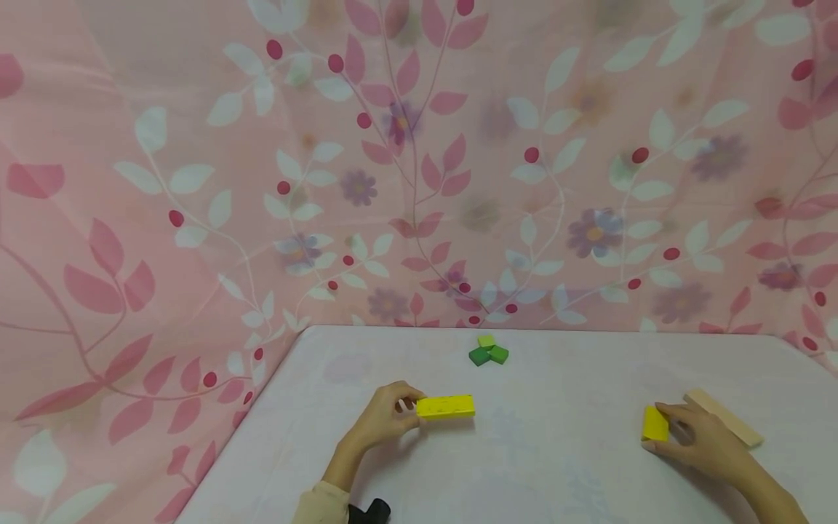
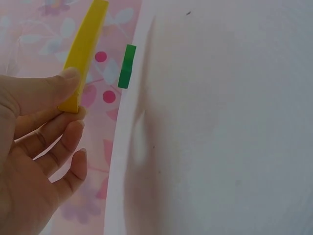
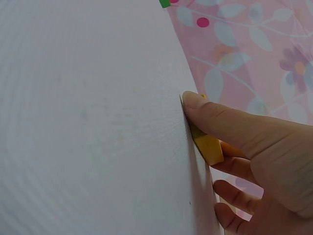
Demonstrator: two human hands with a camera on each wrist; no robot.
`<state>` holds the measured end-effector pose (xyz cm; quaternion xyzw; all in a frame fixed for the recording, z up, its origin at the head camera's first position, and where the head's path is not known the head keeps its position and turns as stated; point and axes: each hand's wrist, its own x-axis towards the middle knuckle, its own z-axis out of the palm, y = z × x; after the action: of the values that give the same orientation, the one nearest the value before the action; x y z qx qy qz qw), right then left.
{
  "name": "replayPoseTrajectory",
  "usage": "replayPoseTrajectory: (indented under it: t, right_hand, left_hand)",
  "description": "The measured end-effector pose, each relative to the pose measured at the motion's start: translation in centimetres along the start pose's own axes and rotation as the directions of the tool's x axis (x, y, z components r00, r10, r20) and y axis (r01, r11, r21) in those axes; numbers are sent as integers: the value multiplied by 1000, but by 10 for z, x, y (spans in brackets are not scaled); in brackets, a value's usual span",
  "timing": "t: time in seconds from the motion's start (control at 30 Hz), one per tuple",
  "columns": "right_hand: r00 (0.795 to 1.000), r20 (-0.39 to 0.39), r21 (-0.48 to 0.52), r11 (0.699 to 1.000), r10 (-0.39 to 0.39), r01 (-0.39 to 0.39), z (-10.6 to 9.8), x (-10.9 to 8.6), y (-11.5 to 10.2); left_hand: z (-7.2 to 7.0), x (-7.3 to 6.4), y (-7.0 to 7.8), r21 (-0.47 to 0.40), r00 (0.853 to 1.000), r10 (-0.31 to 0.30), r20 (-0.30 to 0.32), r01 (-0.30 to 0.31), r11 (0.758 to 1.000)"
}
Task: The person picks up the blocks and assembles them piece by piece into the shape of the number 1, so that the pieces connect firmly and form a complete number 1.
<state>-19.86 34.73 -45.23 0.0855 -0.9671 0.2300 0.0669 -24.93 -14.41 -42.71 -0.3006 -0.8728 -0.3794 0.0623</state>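
Backdrop (image 1: 419,218): pink cloth printed with leafy stems, red berries and purple flowers, hanging beyond and to the left of the worktop.
Worktop (image 1: 524,466): white, faintly patterned, running to a straight far edge with rounded corners.
Left hand (image 1: 382,420): pinches the long yellow block (image 1: 447,407) by its left end, thumb on one side and fingers (image 2: 61,152) on the other; free fingers loosely bent and parted.
Long yellow block: points out to the right from the grip, left of the worktop's middle; looks raised, with a shadow below.
Right hand (image 1: 710,440): pinches the small yellow block (image 1: 655,424) between thumb and fingers, with the lower fingers loosely curled in the right wrist view.
Small yellow block: toward the worktop's right side, well apart from the long one; partly hidden by the thumb in the right wrist view; cannot tell whether touching the worktop.
Wooden strip (image 1: 723,417): pale, lying slantwise just beyond the right hand and partly hidden by it.
Green blocks: three, bunched closely near the far edge; light green (image 1: 486,340) farthest back, dark green (image 1: 479,356) at near left, mid-green (image 1: 500,354) at near right.
Left forearm: cream sleeve (image 1: 324,503), with a black object (image 1: 377,511) just beside it, cut off by the lower border.
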Motion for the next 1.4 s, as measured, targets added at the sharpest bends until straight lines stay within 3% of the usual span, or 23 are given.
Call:
replayPoseTrajectory:
  t: [0.9,1.13,1.4]
  right_hand:
    - [1000,-2,-15,1000,3,-3,1,-1,0]
    - [999,16,-17,999,29,-29,0,0,-1]
    - [1000,4,-19,1000,15,-15,1,0,0]
  left_hand:
    - [15,16,16,-7,993,112,24,-112,994]
    - [19,18,23,-18,995,77,58,-76,997]
    - [25,22,28,-25,993,93,80,-91,996]
